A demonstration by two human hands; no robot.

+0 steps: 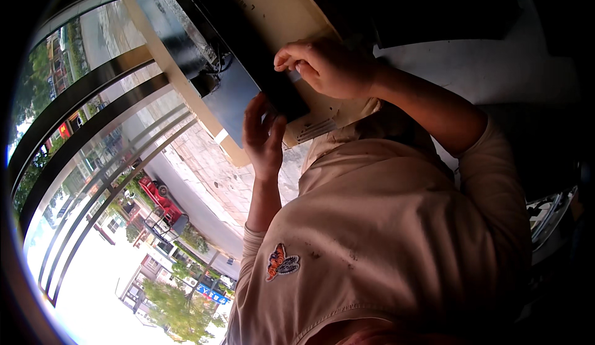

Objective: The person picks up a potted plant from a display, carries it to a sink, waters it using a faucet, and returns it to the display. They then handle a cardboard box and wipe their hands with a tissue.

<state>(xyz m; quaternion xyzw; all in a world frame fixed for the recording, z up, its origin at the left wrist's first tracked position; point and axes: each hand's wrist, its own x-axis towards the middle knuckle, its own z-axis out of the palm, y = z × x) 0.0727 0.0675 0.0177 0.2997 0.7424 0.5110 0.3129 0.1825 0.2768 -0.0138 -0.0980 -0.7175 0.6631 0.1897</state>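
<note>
Curling at the near end of a long black strip (248, 44), the left hand (265, 140) is showing bent fingers — whether its grip is holding an edge, one cannot tell. Across the strip, the right hand (334, 69) is hanging over brown cardboard (266, 4), its grip equally unclear. The strip is lying between the cardboard and a glossy dark panel (232, 97). Farther left, beyond bars (93, 85), a red vehicle (161, 199) is standing outside.

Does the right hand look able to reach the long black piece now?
Yes, probably: the right hand is close beside the long black piece, with nothing visible blocking the way.
</note>
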